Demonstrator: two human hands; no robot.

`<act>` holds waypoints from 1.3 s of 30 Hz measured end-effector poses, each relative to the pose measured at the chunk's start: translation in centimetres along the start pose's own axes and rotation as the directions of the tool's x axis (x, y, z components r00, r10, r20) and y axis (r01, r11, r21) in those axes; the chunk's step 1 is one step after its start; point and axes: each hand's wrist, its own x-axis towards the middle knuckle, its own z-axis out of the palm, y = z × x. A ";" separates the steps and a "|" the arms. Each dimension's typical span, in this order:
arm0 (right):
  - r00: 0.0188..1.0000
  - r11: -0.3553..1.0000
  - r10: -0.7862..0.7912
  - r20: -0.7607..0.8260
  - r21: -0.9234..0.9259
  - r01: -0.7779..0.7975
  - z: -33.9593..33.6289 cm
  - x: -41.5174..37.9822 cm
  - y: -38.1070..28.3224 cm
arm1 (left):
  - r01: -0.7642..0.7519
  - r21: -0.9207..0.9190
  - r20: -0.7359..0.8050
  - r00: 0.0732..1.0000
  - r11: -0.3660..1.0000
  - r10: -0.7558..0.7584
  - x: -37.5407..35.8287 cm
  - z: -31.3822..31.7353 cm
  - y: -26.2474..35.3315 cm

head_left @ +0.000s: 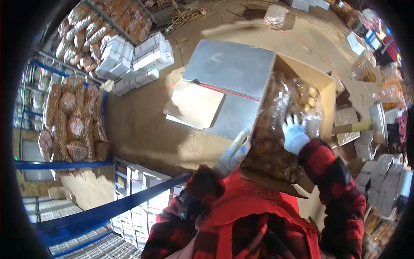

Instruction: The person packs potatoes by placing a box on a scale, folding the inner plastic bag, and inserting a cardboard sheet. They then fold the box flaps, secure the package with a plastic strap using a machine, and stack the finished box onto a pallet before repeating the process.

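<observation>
An open cardboard box (328, 93) stands in front of me, filled with clear plastic bags (280, 101) of round, yellowish-brown produce that looks like potatoes. My right hand (294, 134), in a white glove, lies on the bags inside the box with its fingers spread. At the box's left edge is my left hand (234, 154), also in a white glove, its fingers stretched out along the edge and holding nothing I can see. A grey metal tabletop (233, 64) adjoins the box on the left, with a flat piece of cardboard (196, 103) lying on it.
Mesh sacks (75, 125) of produce are piled at the left, near stacked white boxes (148, 54). A blue rail (108, 205) crosses the lower left. To the right stand a scale-like metal platform (379, 123) and a perforated crate (346, 125). A filled bag (276, 16) sits on the floor beyond.
</observation>
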 end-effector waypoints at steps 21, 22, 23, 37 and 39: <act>0.850 0.847 0.316 -0.422 0.530 -0.052 4.5 -6.9 -3.2 | 0.459 0.880 -0.451 0.888 0.125 -0.088 14.6 -20.5 -4.1; 0.850 0.823 0.339 -0.404 0.565 -0.059 4.5 -7.1 -3.3 | 0.450 0.879 -0.440 0.893 0.155 -0.097 14.8 -21.4 -4.7; 0.844 0.807 0.359 -0.398 0.587 -0.067 4.4 -7.1 -3.4 | 0.445 0.876 -0.433 0.896 0.185 -0.104 15.2 -22.6 -5.9; 0.833 0.768 0.336 -0.439 0.640 0.028 3.0 -6.6 -5.2 | 0.439 0.897 -0.434 0.897 0.053 -0.083 13.5 -20.7 -5.9; 0.835 0.757 0.342 -0.430 0.653 0.026 3.4 -6.8 -5.3 | 0.434 0.899 -0.427 0.899 0.062 -0.100 13.9 -21.3 -6.7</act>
